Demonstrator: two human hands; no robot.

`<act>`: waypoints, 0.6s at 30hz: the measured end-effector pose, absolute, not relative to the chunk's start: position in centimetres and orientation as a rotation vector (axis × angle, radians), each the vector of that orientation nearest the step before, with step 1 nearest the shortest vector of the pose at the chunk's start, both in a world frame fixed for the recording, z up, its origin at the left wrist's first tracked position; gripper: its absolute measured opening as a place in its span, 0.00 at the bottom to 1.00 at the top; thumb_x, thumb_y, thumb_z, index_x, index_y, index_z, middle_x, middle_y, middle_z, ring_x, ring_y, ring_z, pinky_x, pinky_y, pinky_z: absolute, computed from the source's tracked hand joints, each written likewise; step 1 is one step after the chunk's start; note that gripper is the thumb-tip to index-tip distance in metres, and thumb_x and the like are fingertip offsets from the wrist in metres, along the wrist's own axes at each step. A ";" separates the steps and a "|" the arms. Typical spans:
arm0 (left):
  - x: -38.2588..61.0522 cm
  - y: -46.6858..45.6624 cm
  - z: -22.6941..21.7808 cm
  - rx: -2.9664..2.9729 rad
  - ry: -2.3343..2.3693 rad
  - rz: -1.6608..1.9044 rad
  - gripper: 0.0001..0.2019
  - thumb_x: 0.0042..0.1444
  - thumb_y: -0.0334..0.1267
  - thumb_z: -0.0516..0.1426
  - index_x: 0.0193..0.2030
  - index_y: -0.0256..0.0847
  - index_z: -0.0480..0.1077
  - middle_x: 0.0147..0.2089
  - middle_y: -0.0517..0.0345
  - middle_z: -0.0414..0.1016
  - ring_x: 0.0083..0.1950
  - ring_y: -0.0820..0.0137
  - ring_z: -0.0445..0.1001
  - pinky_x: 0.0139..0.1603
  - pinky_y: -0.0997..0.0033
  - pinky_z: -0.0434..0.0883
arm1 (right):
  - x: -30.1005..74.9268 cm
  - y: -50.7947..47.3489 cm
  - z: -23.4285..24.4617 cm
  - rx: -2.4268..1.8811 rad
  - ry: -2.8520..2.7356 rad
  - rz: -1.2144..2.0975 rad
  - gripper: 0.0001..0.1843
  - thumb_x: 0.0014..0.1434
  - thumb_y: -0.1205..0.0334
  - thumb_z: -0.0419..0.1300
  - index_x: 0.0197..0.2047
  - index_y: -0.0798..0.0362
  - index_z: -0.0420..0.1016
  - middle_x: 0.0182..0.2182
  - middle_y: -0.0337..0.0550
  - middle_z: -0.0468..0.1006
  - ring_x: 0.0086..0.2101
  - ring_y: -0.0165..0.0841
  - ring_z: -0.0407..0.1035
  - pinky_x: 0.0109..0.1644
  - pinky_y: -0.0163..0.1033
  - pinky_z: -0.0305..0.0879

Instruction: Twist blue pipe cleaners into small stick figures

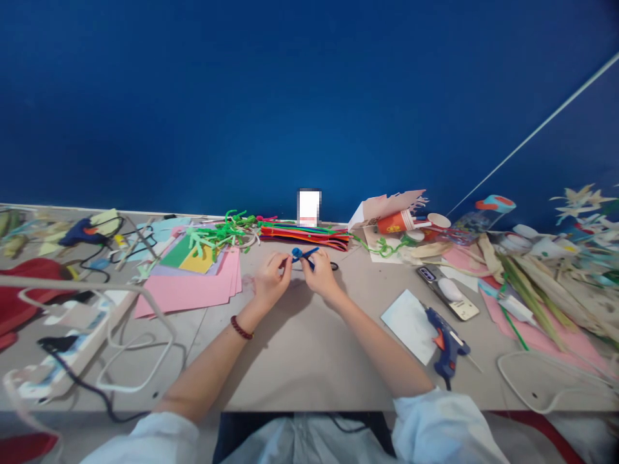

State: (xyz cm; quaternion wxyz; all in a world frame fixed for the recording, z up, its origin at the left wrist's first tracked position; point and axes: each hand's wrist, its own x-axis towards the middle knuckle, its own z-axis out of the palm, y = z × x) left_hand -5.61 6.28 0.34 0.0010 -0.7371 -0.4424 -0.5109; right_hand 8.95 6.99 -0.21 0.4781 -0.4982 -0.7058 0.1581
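A blue fuzzy pipe cleaner (296, 254), partly coiled into a small knot, is held up between my two hands above the table. My left hand (272, 277) pinches it from the left, thumb against fingertips. From the other side my right hand (318, 274) is closed on it, with a straight blue length sticking out over the fingers. Just past the right knuckles a dark loop (333, 265) shows; I cannot make out what it belongs to. Beyond the hands lies a bundle of multicoloured pipe cleaners (304, 237).
Coloured paper sheets (188, 290) and green pipe cleaners (227, 229) lie left, near a power strip (77, 351) with loose cables. To the right are a blue glue gun (449, 348), a phone (461, 306), a white sheet (409, 325), an orange cup (394, 223) and dried husks (556, 290).
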 end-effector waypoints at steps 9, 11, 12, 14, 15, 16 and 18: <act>-6.3 8.6 -1.0 -2.519 -1.925 -2.316 0.12 0.53 0.47 0.57 0.30 0.39 0.71 0.24 0.61 0.68 0.25 0.74 0.63 0.27 0.74 0.61 | 8.5 7.7 -0.6 -1.016 -1.150 1.271 0.15 0.48 0.49 0.62 0.33 0.51 0.71 0.29 0.39 0.75 0.34 0.32 0.69 0.43 0.40 0.63; -6.2 8.7 -1.1 -2.610 -1.925 -2.377 0.13 0.51 0.47 0.58 0.29 0.39 0.71 0.22 0.62 0.65 0.24 0.75 0.62 0.26 0.75 0.61 | 8.4 7.7 -0.5 -0.970 -1.024 1.343 0.17 0.45 0.48 0.65 0.31 0.52 0.71 0.26 0.37 0.75 0.32 0.31 0.69 0.43 0.39 0.63; -6.1 8.6 -1.0 -2.646 -1.914 -2.389 0.13 0.50 0.48 0.59 0.28 0.39 0.71 0.21 0.63 0.65 0.23 0.75 0.61 0.26 0.75 0.61 | 8.4 7.6 -0.4 -0.943 -0.979 1.362 0.17 0.44 0.48 0.65 0.30 0.52 0.71 0.26 0.37 0.74 0.32 0.31 0.69 0.43 0.38 0.63; -5.8 8.2 -0.9 -2.696 -1.892 -2.400 0.13 0.50 0.48 0.59 0.29 0.38 0.72 0.21 0.63 0.65 0.24 0.76 0.61 0.27 0.75 0.61 | 8.3 7.6 -0.2 -0.897 -0.918 1.386 0.17 0.44 0.48 0.66 0.29 0.52 0.70 0.25 0.36 0.74 0.31 0.30 0.69 0.44 0.38 0.63; -5.5 7.9 -0.9 -2.723 -1.887 -2.394 0.14 0.50 0.48 0.59 0.30 0.38 0.73 0.21 0.62 0.65 0.24 0.75 0.62 0.28 0.75 0.61 | 8.2 7.5 -0.1 -0.884 -0.899 1.389 0.17 0.44 0.47 0.65 0.29 0.52 0.70 0.25 0.36 0.74 0.31 0.30 0.69 0.44 0.38 0.64; -5.2 7.7 -1.0 -2.744 -1.889 -2.387 0.14 0.50 0.48 0.59 0.30 0.38 0.73 0.21 0.62 0.65 0.24 0.75 0.62 0.28 0.75 0.62 | 8.1 7.5 0.0 -0.883 -0.884 1.384 0.17 0.44 0.48 0.65 0.28 0.52 0.69 0.24 0.36 0.73 0.30 0.29 0.69 0.43 0.38 0.64; -4.6 7.3 -1.2 -2.777 -1.908 -2.367 0.14 0.50 0.49 0.59 0.30 0.37 0.73 0.21 0.62 0.66 0.24 0.75 0.62 0.27 0.75 0.61 | 8.0 7.4 0.1 -0.910 -0.865 1.351 0.17 0.44 0.48 0.65 0.28 0.52 0.68 0.25 0.36 0.73 0.29 0.29 0.69 0.40 0.37 0.65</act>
